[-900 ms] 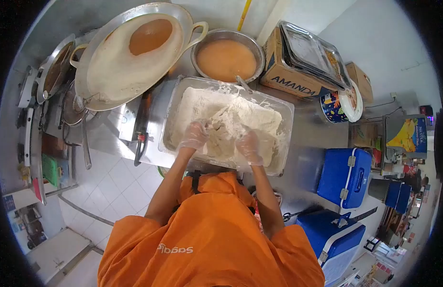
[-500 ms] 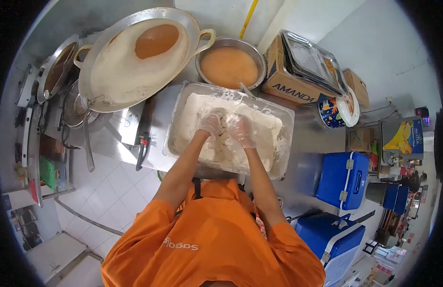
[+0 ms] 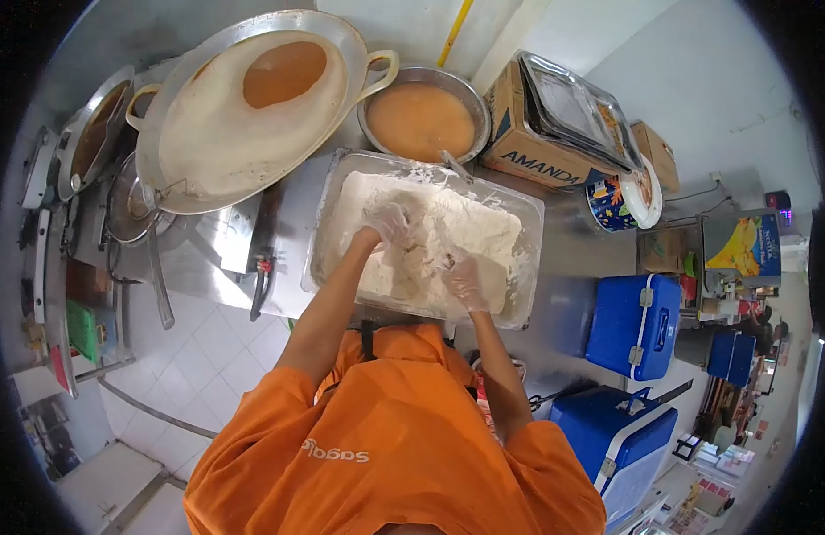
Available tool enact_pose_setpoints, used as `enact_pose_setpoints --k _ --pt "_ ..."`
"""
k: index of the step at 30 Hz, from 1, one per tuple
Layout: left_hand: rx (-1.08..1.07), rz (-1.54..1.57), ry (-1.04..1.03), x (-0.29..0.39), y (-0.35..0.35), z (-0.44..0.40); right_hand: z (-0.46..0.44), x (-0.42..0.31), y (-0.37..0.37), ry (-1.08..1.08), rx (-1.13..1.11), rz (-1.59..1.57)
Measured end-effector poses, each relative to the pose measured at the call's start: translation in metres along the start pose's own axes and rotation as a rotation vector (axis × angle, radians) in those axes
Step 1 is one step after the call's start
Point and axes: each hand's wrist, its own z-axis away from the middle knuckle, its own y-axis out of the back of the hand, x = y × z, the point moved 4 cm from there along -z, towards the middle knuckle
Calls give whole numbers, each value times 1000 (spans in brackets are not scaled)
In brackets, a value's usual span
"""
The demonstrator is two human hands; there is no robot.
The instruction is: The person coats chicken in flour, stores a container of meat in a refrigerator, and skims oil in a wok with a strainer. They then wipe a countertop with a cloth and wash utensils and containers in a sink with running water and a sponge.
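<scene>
A rectangular clear plastic tub (image 3: 530, 267) full of pale flour (image 3: 475, 227) sits in front of me on the steel counter. Both hands are inside it, in thin transparent gloves. My left hand (image 3: 390, 223) is over the left half of the flour, its fingers curled inward; whatever they hold is hidden. Right of it and closer to me, my right hand (image 3: 463, 281) has its fingertips drawn together just over the flour. Anything between them is too small or too floury to name. A hollow of disturbed flour lies between the hands.
Behind the tub are a big two-handled wok (image 3: 185, 116) of foamy brown oil and a metal bowl (image 3: 421, 120) of orange-brown liquid. A cardboard box (image 3: 533, 165) bearing metal trays (image 3: 577, 102) stands back right. Blue coolers (image 3: 633, 325) are at right; a strainer handle (image 3: 158, 276) juts out left.
My hands have moved apart. The right one has drawn back toward me and its fingers have curled up out of the flour; the left has shifted slightly left. The view has shifted a little.
</scene>
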Motion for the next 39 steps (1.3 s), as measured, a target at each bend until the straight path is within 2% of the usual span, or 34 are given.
enact_pose_setpoints --k 3,5,7,9,11,13,15,17,20,22,23,24,25,27,29,31,33,34,35,36,38,39 --pt "204 94 -43 4 6 17 7 14 -9 -5 53 19" --pt "285 97 -44 -2 5 25 1 -3 -2 -81 -53 -65" --pt "324 131 -41 -1 8 38 6 -16 -13 33 104 32" --pt "418 199 -87 -3 10 48 10 -37 -31 90 46 206" --pt "570 308 -181 -12 5 56 12 -88 -16 92 -232 459" --pt "572 439 -170 -19 4 69 16 -33 -66 187 30 270" --pt "536 550 -147 -24 9 73 13 -19 -63 182 174 91" --pt "446 638 -96 -28 10 84 15 -11 -53 58 147 -43" --pt "375 425 -63 -2 25 104 6 -40 -22 -136 -25 -81" --pt "216 7 20 0 11 101 14 -33 -42 -58 -29 -893" --pt "138 -203 56 -2 6 98 13 -28 -46 100 44 -872" --pt "177 -197 11 -12 -4 93 12 -25 -48 257 121 -848" --pt "215 -195 -38 -27 -22 87 8 -30 -46 496 263 -379" --pt "278 -130 -117 -33 -28 92 -7 -45 -34 444 210 -65" --pt "311 -7 -190 -18 -21 111 -13 -97 10 -103 -135 -405" --pt "366 141 -459 9 1 129 -14 -122 26 -51 -149 -498" --pt "261 147 -384 42 20 144 -20 -119 21 398 -4 -290" --pt "340 256 -441 15 -6 131 -22 -112 14 335 16 -376" --pt "286 121 -444 13 0 135 -28 -107 13 367 -50 -264" --pt "300 201 -513 21 8 138 -33 -108 26 336 -38 -181" --pt "356 248 -300 21 15 145 -34 -132 51 257 -61 -57" --pt "454 199 -327 22 17 152 -32 -130 57 168 -70 2"
